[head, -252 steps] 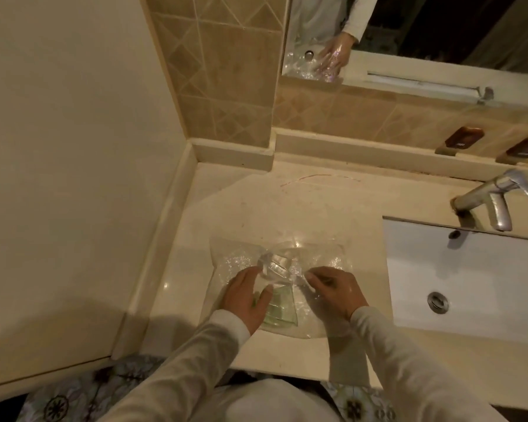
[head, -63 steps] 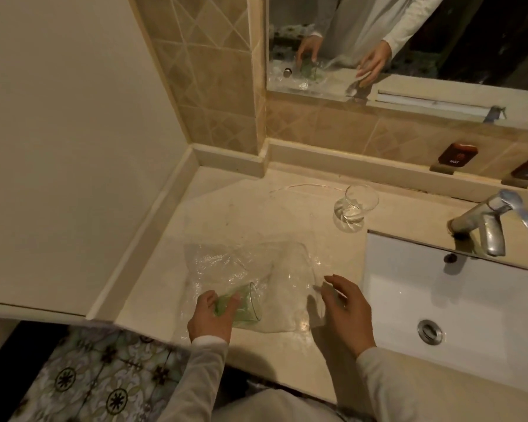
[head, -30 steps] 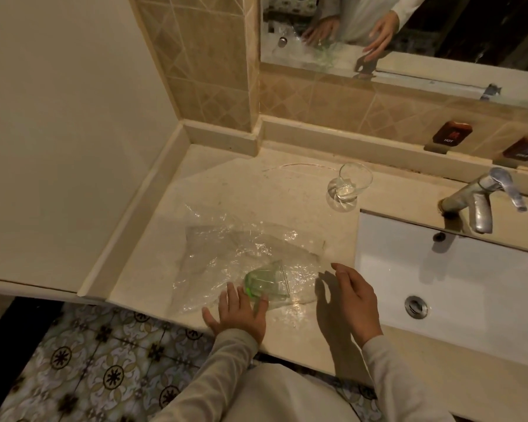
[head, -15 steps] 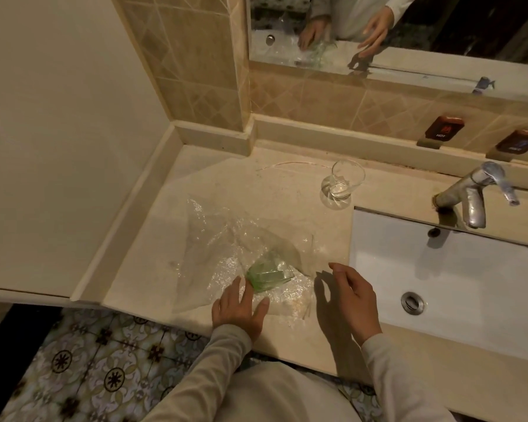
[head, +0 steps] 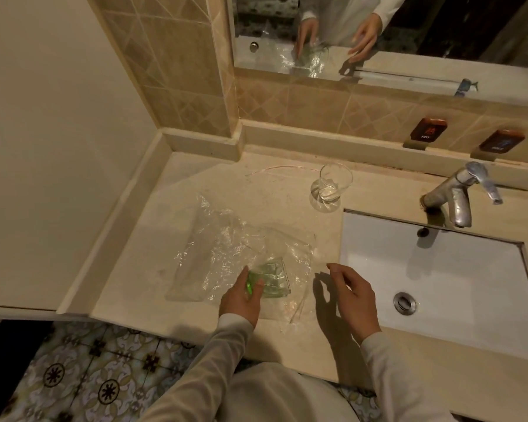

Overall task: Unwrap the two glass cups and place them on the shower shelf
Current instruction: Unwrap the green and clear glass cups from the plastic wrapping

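Head view: green glass cup (head: 272,281) lies on its side on the counter (head: 256,193), near the front edge, mouth toward 3 o'clock, wrapped in crumpled clear plastic wrap (head: 226,254). Can't tell how many layers of film cover it, or whether the fingers sit over or under the film. Left hand (head: 241,298) comes in from 7 o'clock and pinches the cup's base end between thumb and forefinger; its other fingers are hidden. Right hand (head: 352,296) hovers at 3 o'clock of the cup, just off the wrap's edge, fingers loosely curled, nothing in it. Both forearms are cut off at frame bottom.

Clear glass cup (head: 331,184) stands upright and bare at 1 o'clock, well apart from the wrap, near the sink's back-left corner. Wrap spreads from the green cup toward 10 o'clock; its near edge is close to the counter's front lip. Bare counter between wrap and back ledge, and at 9 o'clock up to the raised side curb.

Sink basin (head: 439,284) is set into the counter at 3 o'clock, rim just beside the right hand, right end cut off; drain (head: 404,303) shows. Faucet (head: 457,199) at 2 o'clock behind the basin.

Beige stone top, tan tiled wall (head: 180,71), mirror (head: 378,41) at 12 o'clock reflecting both hands and the wrap. Two brown tags (head: 429,130) on the wall: one reads HOT, the other is illegible. Patterned floor tiles (head: 89,376) at 7 o'clock. Dim warm light.
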Motion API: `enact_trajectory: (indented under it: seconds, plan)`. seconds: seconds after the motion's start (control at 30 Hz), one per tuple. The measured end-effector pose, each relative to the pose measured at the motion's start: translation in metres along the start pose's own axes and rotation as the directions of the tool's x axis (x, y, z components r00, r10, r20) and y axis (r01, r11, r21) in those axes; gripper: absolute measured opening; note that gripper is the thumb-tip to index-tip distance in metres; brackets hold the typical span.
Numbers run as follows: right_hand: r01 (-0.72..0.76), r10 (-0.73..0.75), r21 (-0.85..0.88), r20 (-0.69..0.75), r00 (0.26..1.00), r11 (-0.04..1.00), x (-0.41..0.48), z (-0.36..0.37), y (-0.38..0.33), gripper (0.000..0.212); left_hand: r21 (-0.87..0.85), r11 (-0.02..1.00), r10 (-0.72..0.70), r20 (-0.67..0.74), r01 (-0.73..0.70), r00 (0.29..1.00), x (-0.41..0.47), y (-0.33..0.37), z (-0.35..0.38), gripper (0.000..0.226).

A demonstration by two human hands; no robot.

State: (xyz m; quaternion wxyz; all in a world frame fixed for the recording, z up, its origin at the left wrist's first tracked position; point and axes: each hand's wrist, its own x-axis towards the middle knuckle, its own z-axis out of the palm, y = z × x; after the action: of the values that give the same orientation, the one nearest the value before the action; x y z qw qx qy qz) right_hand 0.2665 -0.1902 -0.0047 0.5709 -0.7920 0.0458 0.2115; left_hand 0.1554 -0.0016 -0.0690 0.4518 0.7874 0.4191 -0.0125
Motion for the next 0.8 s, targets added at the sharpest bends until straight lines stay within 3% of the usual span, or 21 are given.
enact_trajectory:
  seconds: [0.1, 0.27, 0.47, 0.53, 0.67, 0.8]
  plan:
    - [0.018, -0.018, -0.004, -0.007, 1.000, 1.000, 0.003, -0.004, 0.003, 0.017, 0.197, 0.975, 0.082, 0.112, -0.103, 0.990, 0.002, -0.001, 0.007, 0.065]
    - [0.018, -0.018, -0.012, -0.012, 1.000, 1.000, 0.014, -0.013, 0.009, 0.019, 0.550, 0.833, -0.035, 0.162, -0.061, 0.986, 0.003, -0.008, 0.017, 0.085]
    - [0.034, -0.034, -0.035, -0.015, 0.999, 0.999, 0.024, -0.021, 0.016, 0.016, 0.686, 0.725, -0.050, 0.138, -0.059, 0.989, 0.005, -0.008, 0.022, 0.099]
    - [0.039, -0.040, -0.047, -0.011, 0.999, 0.998, 0.027, -0.024, 0.018, 0.018, 0.657, 0.748, 0.052, 0.079, -0.091, 0.996, 0.005, -0.001, 0.017, 0.097]
    - [0.044, -0.044, -0.035, -0.012, 0.999, 0.998, 0.033, -0.026, 0.023, 0.018, 0.366, 0.892, 0.262, 0.056, -0.264, 0.963, 0.008, 0.002, 0.011, 0.085]
    - [0.058, -0.058, -0.041, 0.002, 0.998, 0.997, 0.037, -0.026, 0.023, 0.018, 0.343, 0.897, 0.239, 0.153, -0.278, 0.959, 0.017, 0.009, 0.006, 0.081]
